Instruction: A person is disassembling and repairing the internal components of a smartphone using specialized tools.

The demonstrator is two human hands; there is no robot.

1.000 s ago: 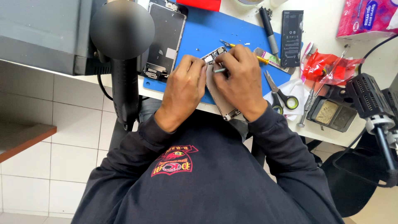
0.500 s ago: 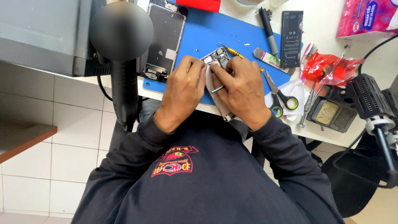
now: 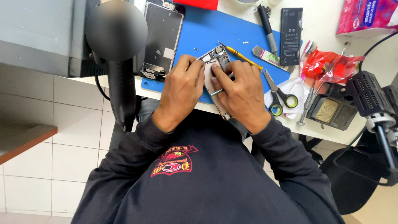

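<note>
left hand (image 3: 181, 89) grips opened phone body (image 3: 215, 62) | right hand (image 3: 238, 89) pinches thin tool on it | blue mat (image 3: 215, 29) beneath | yellow screwdriver (image 3: 242, 57), scissors (image 3: 277, 93) beside on worktop (image 3: 327, 137)

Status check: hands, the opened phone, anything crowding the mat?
Left hand and right hand both grip the opened phone body over the blue mat. Yellow screwdriver beside it; scissors near the right hand.

two phones (image 3: 215, 62), one scissors (image 3: 278, 96), one screwdriver (image 3: 241, 57).
</note>
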